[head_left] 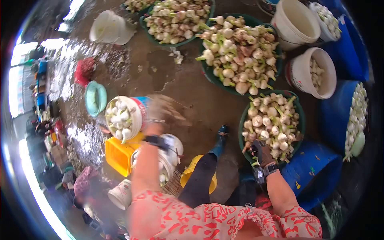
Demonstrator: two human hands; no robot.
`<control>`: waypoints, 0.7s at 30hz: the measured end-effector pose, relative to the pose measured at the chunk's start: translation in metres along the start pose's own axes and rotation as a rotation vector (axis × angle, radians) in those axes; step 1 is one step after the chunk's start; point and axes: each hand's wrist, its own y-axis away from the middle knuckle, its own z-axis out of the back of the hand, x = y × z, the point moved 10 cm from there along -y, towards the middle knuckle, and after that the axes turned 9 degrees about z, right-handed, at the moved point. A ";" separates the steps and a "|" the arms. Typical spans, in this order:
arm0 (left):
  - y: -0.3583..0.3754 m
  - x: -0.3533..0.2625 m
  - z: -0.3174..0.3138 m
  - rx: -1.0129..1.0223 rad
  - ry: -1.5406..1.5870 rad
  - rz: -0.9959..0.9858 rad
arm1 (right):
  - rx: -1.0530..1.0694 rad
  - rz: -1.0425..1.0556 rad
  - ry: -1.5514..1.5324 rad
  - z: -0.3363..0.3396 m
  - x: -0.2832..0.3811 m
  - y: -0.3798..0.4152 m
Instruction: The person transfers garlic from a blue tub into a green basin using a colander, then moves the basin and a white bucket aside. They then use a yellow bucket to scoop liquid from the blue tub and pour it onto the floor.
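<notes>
My left hand [162,107] is smeared by motion beside a white bucket [138,116] of trimmed garlic bulbs [119,120], which tilts with its mouth to the left. A watch sits on that wrist. Gloved in dark fabric, my right hand [262,154] has its fingers curled at the near rim of a green tub [302,120]. Garlic bulbs with stem stubs [274,124] fill this tub. What the right fingers hold I cannot tell; a bit of green shows just below them.
Larger tubs of garlic [240,52] stand ahead. White buckets [296,22] and blue barrels [308,172] line the right. A yellow crate [120,154], a yellow bucket [192,176] and more white buckets sit near my legs. A person [94,188] is at lower left; the floor [160,80] is wet.
</notes>
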 end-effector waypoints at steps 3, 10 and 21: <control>-0.034 0.163 0.111 -0.258 0.525 0.663 | -0.101 -0.108 0.000 0.040 -0.023 0.009; -0.038 0.084 0.046 -0.008 -0.785 0.264 | -0.134 -0.077 0.073 0.063 -0.033 0.005; 0.139 -0.245 -0.226 0.604 0.693 0.590 | -0.119 -0.054 0.088 0.148 -0.088 0.016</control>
